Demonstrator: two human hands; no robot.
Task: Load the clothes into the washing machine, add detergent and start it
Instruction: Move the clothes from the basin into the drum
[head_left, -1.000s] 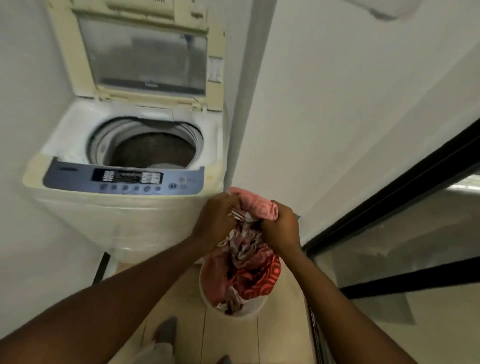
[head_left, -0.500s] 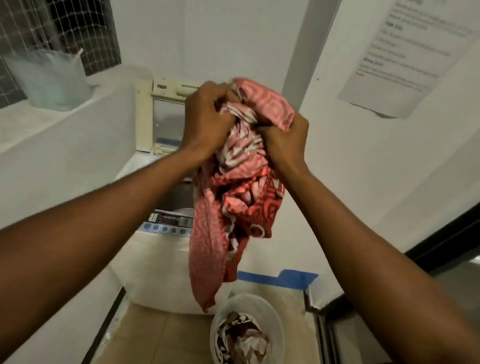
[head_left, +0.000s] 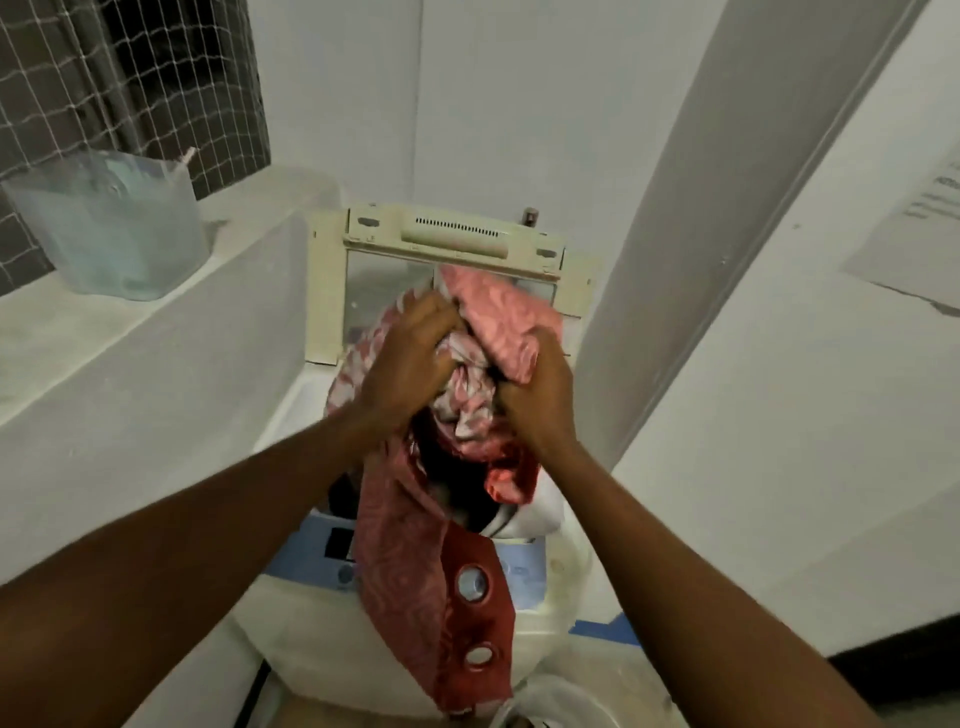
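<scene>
Left hand (head_left: 410, 358) and right hand (head_left: 535, 395) both grip a bundled red patterned curtain (head_left: 415, 561), fingers curled into cloth, above open top-load washing machine (head_left: 545, 613); eyeleted end hangs over control panel (head_left: 519, 577).

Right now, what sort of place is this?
Probably a home laundry corner: a top-loading washing machine with its lid up, red patterned cloth held over it, and a netted window.
</scene>
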